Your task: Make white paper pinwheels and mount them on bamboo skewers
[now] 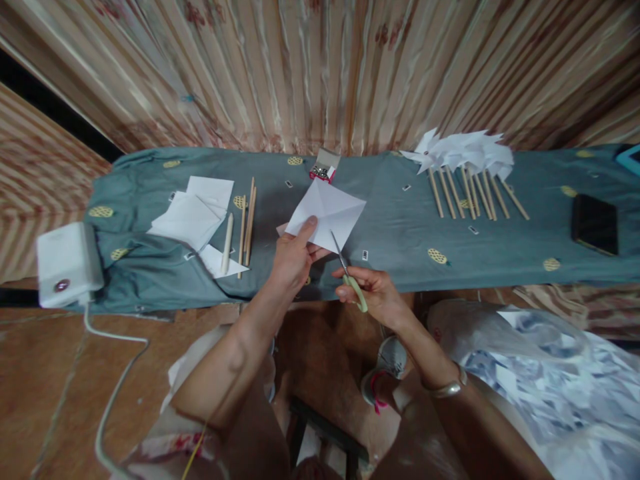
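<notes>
My left hand (295, 257) grips a creased white paper square (325, 207), thumb on top and fingers beneath. In my right hand (373, 293) is a pair of scissors (356, 290) with pale green handles. The scissors' blades lie at the paper's near right edge, pointing in toward its middle. Just beyond the paper sits a small open box (323, 168) holding shiny metal pins or tacks. To the left of my hands are several wooden sticks (249, 227), a white tapered rod (227, 243) and a pile of white paper sheets (193, 217).
Several paper pinwheels (465, 157) on sticks lie in a row at the back right. A black phone or wallet (595, 223) rests farther right. A white device (70, 263) with a cable stands at the left end of the cloth-covered table (400, 247). Paper scraps fill a plastic bag (550, 380) below.
</notes>
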Demonstrator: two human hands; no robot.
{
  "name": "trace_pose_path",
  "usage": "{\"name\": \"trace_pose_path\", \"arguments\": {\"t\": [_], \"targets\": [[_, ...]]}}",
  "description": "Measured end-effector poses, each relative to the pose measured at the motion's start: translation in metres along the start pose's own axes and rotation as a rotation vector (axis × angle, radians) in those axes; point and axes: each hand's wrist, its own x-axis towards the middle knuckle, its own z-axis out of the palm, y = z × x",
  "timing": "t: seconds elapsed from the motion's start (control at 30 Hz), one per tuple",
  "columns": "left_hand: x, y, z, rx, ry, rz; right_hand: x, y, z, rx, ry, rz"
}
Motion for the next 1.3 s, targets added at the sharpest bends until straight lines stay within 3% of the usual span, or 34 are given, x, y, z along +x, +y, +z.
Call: {"name": "trace_pose_path", "arguments": {"t": [0.27,1.3], "targets": [[-0.0016,-0.0007,0.0031,0.019,0.024,-0.024,-0.0002,0.0006,-0.0005,-0.054,0.029,-0.05],[-0.0005,-0.0067,0.0008,0.05,-0.02,-0.018,-0.0003,-0.0019,0.0014,-0.042,0.036,-0.022]]}}
